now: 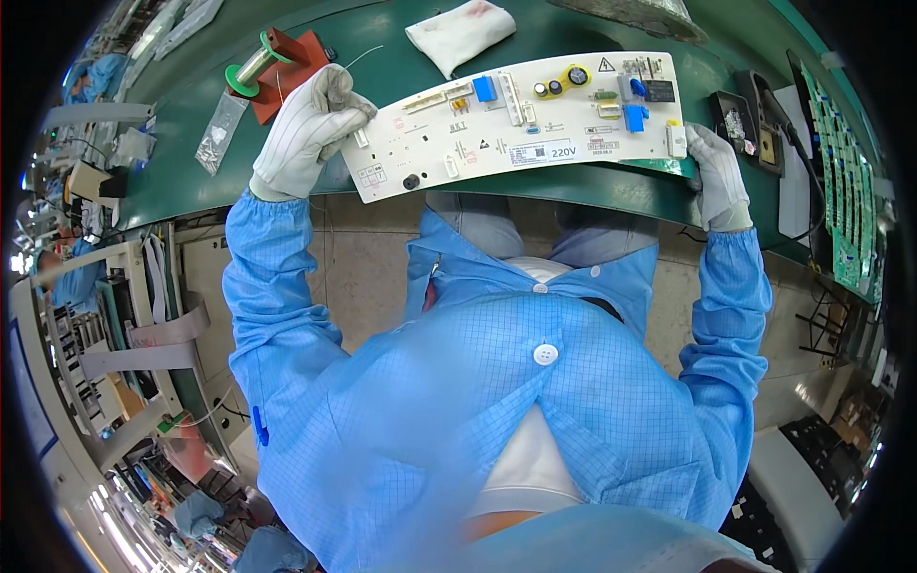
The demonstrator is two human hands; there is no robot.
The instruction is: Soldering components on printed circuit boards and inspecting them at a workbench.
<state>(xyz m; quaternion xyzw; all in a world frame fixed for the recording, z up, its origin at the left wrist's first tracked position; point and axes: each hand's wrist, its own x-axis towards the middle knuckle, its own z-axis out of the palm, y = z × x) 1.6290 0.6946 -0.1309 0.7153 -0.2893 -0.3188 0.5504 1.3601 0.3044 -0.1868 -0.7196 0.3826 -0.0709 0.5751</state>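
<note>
White cloth gloves (287,162) cover both my hands, and between them I have a long white circuit board (420,148) stretched from left to right above the near edge of the green table (702,76). My left hand (310,124) grips the board's left end, its fingers curled in tight there; a thin wire (367,55) pokes out just past them on the far side, and I cannot tell whether I am pinching that too. My right hand (721,181) is clasped on the right end, its fingers partly hidden, close beside a white connector (676,141). The component face is turned up to me, with blue blocks (484,89) near the middle and toward the right, and a row of round capacitors (576,75) by the far edge. The near left corner juts past the table's near edge, and whether any of the board rests on the table I cannot tell. Beyond my left hand, a spool (253,72) with green rims sits against a reddish-brown stand (306,76), and left of that hand lies a small clear bag (222,132). On the far side of the board there's a folded white cloth (463,36). To the right of my right hand are a small black tray (743,153) and a dark holder (759,115), and farther right some green boards (845,181)
</note>
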